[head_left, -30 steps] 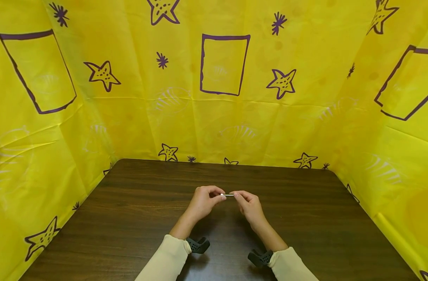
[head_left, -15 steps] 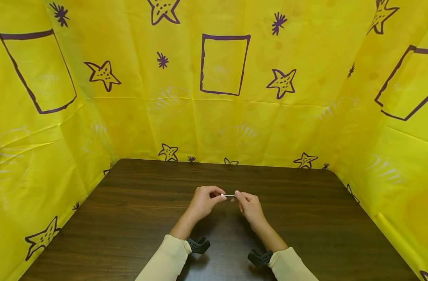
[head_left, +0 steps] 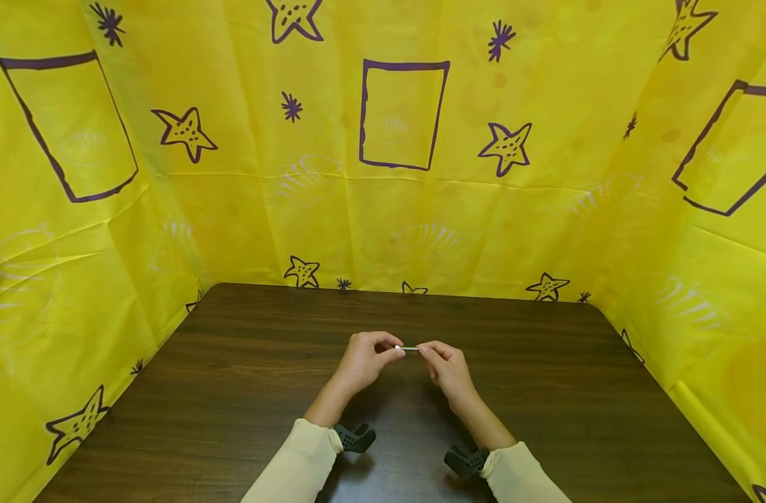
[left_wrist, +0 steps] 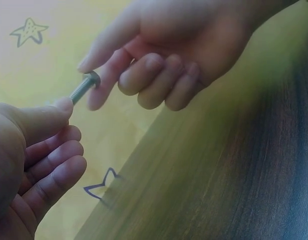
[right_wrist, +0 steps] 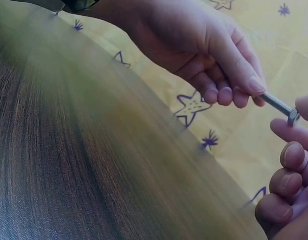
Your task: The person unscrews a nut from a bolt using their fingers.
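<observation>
A slim metal bolt (right_wrist: 277,104) spans the gap between both hands, roughly level above the table. My left hand (head_left: 360,362) pinches one end of it between thumb and forefinger, hiding that end; its other fingers are loosely curled. Threads show along the shaft in the left wrist view. At the other end sits a hex nut (right_wrist: 293,117), also visible in the left wrist view as a dark nut (left_wrist: 93,78). My right hand (head_left: 447,370) has its thumb and forefinger tips on either side of the nut, its remaining fingers curled below.
Under the hands lies a dark wood-grain table (head_left: 263,391) with rounded far corners. Yellow cloth (head_left: 244,230) printed with starfish and frames hangs around its back and sides. Dark bands (head_left: 356,439) circle both wrists at the cream sleeves (head_left: 298,464).
The right thumb and forefinger shifted at the nut's end, uncovering more of that end half a second ago, then spread over it again. The left hand holds still.
</observation>
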`<state>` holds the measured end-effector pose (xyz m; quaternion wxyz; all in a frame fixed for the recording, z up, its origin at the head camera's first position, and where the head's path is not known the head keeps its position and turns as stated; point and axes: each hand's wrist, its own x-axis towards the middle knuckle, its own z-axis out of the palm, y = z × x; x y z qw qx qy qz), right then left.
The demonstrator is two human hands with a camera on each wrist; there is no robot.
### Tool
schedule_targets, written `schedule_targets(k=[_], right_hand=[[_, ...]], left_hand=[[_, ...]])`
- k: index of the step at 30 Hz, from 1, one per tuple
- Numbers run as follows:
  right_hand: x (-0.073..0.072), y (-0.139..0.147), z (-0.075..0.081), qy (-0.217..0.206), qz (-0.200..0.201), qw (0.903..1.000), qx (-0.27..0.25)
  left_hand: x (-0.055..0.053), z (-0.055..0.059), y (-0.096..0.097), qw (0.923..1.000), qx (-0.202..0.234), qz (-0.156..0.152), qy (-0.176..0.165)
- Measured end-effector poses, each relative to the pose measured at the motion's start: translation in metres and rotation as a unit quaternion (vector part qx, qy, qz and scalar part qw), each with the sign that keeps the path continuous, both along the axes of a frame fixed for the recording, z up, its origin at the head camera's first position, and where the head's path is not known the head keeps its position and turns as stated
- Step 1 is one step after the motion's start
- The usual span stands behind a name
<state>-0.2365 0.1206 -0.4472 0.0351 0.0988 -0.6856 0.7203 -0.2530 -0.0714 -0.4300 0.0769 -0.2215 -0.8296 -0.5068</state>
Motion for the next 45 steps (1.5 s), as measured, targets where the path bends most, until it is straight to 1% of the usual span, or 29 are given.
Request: schedule_targets(k=[3,10,17,24,28,32,35,37,39,42,45], right_hand=[[-0.005,0.001,-0.009,0.010,0.002,0.9999,-0.011],[-0.006,0.001,-0.012,0.057,0.019,0.9980,-0.021],[-0.006,0.002,-0.013,0.076,0.024,0.9964,-0.028],[-0.006,0.002,-0.012,0.085,0.018,0.9957,-0.030],[-0.006,0.003,-0.012,0.091,0.026,0.9949,-0.035],[-0.007,0.003,-0.013,0.078,0.032,0.9959,-0.033],[-0.008,0.002,-0.013,0.051,0.010,0.9985,-0.015],[-0.007,0.002,-0.012,0.021,-0.009,0.9997,0.004],[-0.005,0.002,-0.008,-0.011,-0.025,0.9995,0.016],[0.003,0.001,0.004,-0.036,-0.022,0.9988,0.023],[0.011,-0.001,0.015,-0.040,-0.015,0.9989,0.020]], left_hand=[[0.000,0.000,0.000,1.0000,0.001,0.001,0.000],[0.001,0.000,0.000,1.0000,0.004,0.000,-0.008],[0.000,0.000,0.000,0.9999,0.005,-0.003,-0.011],[0.000,0.000,-0.001,1.0000,0.003,-0.002,-0.009],[0.000,0.000,-0.001,1.0000,0.001,-0.002,-0.007],[0.000,-0.001,0.000,1.0000,0.000,0.000,-0.006],[0.000,0.000,0.000,1.0000,-0.001,0.002,-0.005],[0.000,0.000,0.001,1.0000,-0.004,0.003,-0.005],[0.000,0.000,0.002,1.0000,-0.007,0.001,-0.006],[0.001,0.000,0.002,0.9999,-0.006,-0.002,-0.009],[0.002,0.000,0.002,1.0000,-0.003,-0.004,-0.008]])
